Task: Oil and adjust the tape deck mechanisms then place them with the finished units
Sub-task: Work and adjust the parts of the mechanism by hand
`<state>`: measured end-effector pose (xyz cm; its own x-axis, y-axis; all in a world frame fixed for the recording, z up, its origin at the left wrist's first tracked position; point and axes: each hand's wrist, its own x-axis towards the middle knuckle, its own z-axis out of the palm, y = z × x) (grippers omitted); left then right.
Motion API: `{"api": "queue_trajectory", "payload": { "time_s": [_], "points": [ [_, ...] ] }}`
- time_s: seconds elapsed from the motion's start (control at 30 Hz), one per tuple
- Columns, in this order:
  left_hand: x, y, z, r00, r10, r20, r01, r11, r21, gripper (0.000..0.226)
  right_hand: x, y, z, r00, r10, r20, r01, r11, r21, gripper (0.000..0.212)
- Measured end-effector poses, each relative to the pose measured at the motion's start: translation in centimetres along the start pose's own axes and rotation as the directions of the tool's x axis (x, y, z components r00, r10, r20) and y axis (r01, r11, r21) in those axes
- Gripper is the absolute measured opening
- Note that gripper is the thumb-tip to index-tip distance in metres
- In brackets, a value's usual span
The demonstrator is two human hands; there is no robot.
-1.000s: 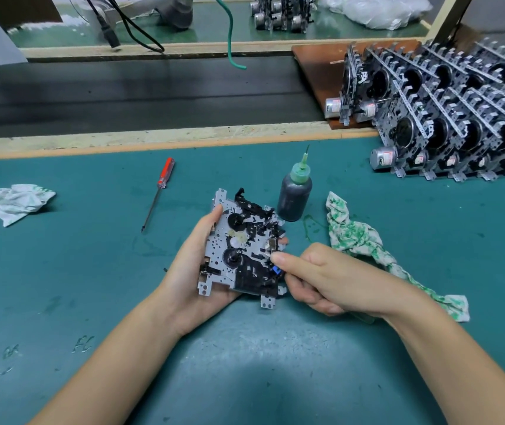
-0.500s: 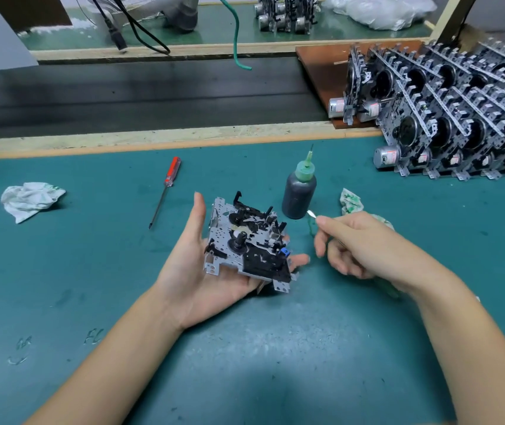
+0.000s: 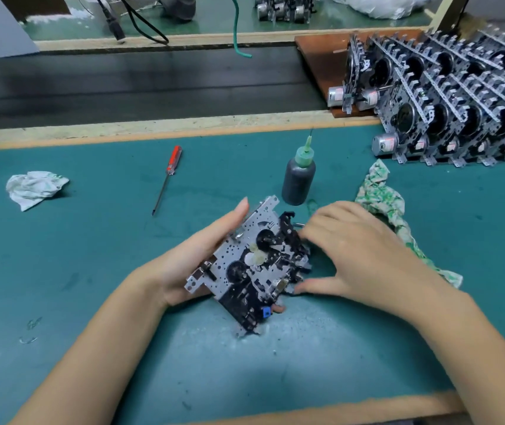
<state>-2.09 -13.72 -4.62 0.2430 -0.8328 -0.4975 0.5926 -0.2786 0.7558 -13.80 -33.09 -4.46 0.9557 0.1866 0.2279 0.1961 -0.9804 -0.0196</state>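
Note:
A tape deck mechanism (image 3: 245, 265), a perforated metal plate with black reels and levers, is tilted above the green table mat. My left hand (image 3: 190, 262) cradles it from below, thumb lying along its left edge and a fingertip showing under its lower corner. My right hand (image 3: 358, 256) grips its right side, fingers curled over the upper right edge and thumb against the lower right edge. A small silver piece shows by those fingers; I cannot tell what it is. The dark oil bottle (image 3: 298, 179) with a green needle cap stands just behind. Finished units (image 3: 459, 102) stand in rows at the back right.
A red-handled screwdriver (image 3: 168, 176) lies left of the bottle. A green-patterned cloth (image 3: 383, 197) trails to the right of my right hand, and a crumpled white rag (image 3: 33, 187) sits far left. A dark conveyor belt (image 3: 153, 87) runs beyond the table's wooden edge.
The right hand came back from beside the oil bottle and closed on the mechanism's right side. The mechanism turned and tilted in the left hand, its lower corner now pointing toward me.

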Motion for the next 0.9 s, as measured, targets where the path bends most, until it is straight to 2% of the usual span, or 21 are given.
{"api": "queue_trajectory", "payload": {
  "time_s": [0.1, 0.17, 0.2, 0.23, 0.27, 0.3, 0.33, 0.37, 0.47, 0.53, 0.73, 0.83, 0.9],
  "points": [
    [-0.2, 0.8, 0.5, 0.995, -0.006, -0.095, 0.016, 0.995, 0.103, 0.074, -1.2, 0.3, 0.1, 0.997, -0.031, -0.065, 0.027, 0.998, -0.065, 0.063],
    [-0.6, 1.0, 0.6, 0.973, 0.089, -0.214, -0.060, 0.989, 0.138, 0.080, -2.1, 0.2, 0.3, 0.995, 0.004, -0.103, -0.011, 0.998, -0.065, 0.065],
    [-0.8, 0.9, 0.7, 0.923, 0.186, -0.338, -0.103, 0.963, 0.250, 0.082, -2.4, 0.1, 0.4, 0.991, 0.027, -0.127, -0.035, 0.997, -0.062, 0.064],
    [-1.2, 0.5, 0.7, 0.824, 0.325, -0.464, -0.080, 0.878, 0.473, 0.082, -2.6, 0.0, 0.7, 0.987, 0.047, -0.155, -0.056, 0.997, -0.056, 0.063],
    [-1.6, 0.0, 0.9, 0.695, 0.501, -0.516, 0.026, 0.700, 0.714, 0.081, -2.8, -0.3, 1.0, 0.981, 0.067, -0.182, -0.077, 0.996, -0.045, 0.063],
    [-2.3, -0.5, 1.4, 0.583, 0.630, -0.514, 0.239, 0.472, 0.849, 0.081, -2.9, -0.6, 1.3, 0.974, 0.087, -0.207, -0.096, 0.995, -0.033, 0.062],
    [-2.9, -1.3, 1.7, 0.528, 0.714, -0.460, 0.388, 0.279, 0.879, 0.080, -2.9, -0.9, 1.6, 0.966, 0.100, -0.238, -0.109, 0.994, -0.023, 0.062],
    [-3.4, -2.2, 2.2, 0.535, 0.747, -0.395, 0.428, 0.163, 0.889, 0.079, -2.9, -1.2, 1.9, 0.956, 0.107, -0.273, -0.117, 0.993, -0.019, 0.062],
    [-3.5, -4.6, 2.9, 0.620, 0.750, -0.231, 0.385, -0.034, 0.922, 0.063, -2.8, -1.4, 2.2, 0.937, 0.115, -0.329, -0.122, 0.992, -0.002, 0.061],
    [-3.1, -5.1, 2.7, 0.604, 0.781, -0.159, 0.351, -0.082, 0.933, 0.059, -3.0, -1.1, 2.3, 0.946, 0.096, -0.311, -0.099, 0.995, 0.005, 0.062],
    [-2.2, -5.8, 2.3, 0.513, 0.855, -0.075, 0.244, -0.062, 0.968, 0.057, -3.4, -0.5, 3.0, 0.939, 0.056, -0.339, -0.066, 0.998, -0.017, 0.055],
    [-1.8, -6.1, 2.4, 0.472, 0.878, -0.079, 0.251, -0.048, 0.967, 0.060, -3.3, -0.5, 3.2, 0.936, 0.054, -0.347, -0.063, 0.998, -0.015, 0.053],
    [-1.7, -6.2, 2.4, 0.449, 0.887, -0.108, 0.278, -0.024, 0.960, 0.062, -3.4, -0.6, 3.2, 0.939, 0.071, -0.337, -0.058, 0.997, 0.047, 0.053]
  ]
}}
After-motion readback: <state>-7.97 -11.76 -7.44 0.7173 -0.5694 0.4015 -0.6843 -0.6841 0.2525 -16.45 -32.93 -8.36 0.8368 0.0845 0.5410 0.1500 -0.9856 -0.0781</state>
